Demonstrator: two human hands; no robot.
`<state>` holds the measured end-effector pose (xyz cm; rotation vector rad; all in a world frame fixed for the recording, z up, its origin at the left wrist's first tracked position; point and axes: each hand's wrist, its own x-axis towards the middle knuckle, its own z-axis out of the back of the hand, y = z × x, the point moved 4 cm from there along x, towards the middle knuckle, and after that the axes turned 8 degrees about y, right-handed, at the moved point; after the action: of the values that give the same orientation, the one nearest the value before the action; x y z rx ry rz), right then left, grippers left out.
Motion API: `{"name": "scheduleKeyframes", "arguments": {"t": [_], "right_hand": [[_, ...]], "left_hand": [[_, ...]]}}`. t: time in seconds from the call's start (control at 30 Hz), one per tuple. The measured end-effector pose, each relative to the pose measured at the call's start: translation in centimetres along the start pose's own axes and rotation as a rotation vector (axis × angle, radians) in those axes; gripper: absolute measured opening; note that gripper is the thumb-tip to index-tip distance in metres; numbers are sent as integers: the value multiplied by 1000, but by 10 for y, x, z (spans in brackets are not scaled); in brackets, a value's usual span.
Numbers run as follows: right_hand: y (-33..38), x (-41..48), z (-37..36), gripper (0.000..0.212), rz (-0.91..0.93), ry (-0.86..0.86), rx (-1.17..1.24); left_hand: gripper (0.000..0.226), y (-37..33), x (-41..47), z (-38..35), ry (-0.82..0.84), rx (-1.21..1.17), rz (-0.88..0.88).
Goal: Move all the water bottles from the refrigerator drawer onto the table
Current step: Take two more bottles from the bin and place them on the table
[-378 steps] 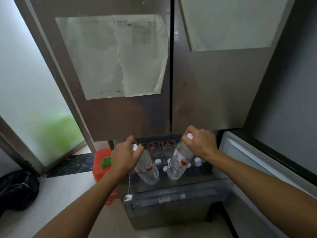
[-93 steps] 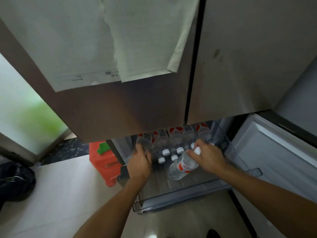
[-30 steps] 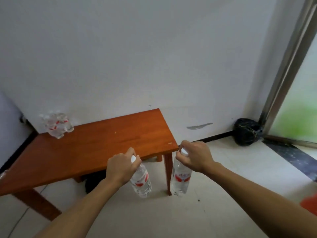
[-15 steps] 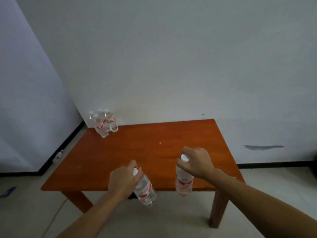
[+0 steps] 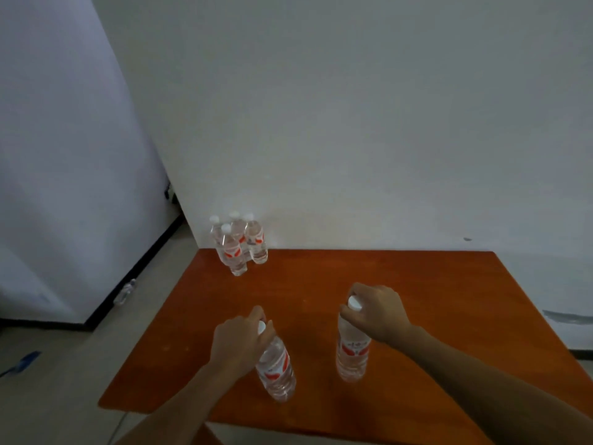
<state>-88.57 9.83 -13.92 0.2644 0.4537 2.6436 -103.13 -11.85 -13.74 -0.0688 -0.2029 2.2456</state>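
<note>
Left grip: left hand [image 5: 239,343] closed round the neck and cap of the left bottle [image 5: 276,369], which tilts over the near part of the counter [image 5: 433,303]; can't tell if its base touches.
Right grip: right hand [image 5: 377,311] closed over the cap of the right bottle [image 5: 352,348], upright, base at or just above the counter top.
Held bottles: 2, one per hand, apart from each other, neither released yet.
Far cluster: bottle group [image 5: 239,245] stands upright at the far left corner by the wall, bottles touching; 4 white caps counted.
Total in view: 6 bottles, all clear with red labels.
Done: 4 delivered, judging by the cluster.
In hand: setting down 2 more.
Left: refrigerator drawer not in view, so remaining count unknown.
Floor: small clear object [image 5: 123,292] by the left wall, too blurred to name.
</note>
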Motion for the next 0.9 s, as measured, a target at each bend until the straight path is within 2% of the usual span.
{"name": "scheduleKeyframes", "arguments": {"t": [0.23,0.37,0.5,0.6,0.77,0.9], "right_hand": [[38,92,-32,27,-198,-22,84],[44,143,-40,28,-244,-43,114],[34,202,-57,31,-274,-74,116],[23,250,-76,31,-286,-84,148],[18,323,-114,34,-323,-89,223],[16,365,-134,34,-371,-83,270]], "left_hand": [[30,90,106,29,-8,38,-103],[34,123,167,32,-19,16,-101],[40,142,227,21,11,-19,-103],[35,153,270,5,58,-34,-93],[34,167,338,-25,66,-47,-171],[26,176,367,-45,74,-38,-153]]}}
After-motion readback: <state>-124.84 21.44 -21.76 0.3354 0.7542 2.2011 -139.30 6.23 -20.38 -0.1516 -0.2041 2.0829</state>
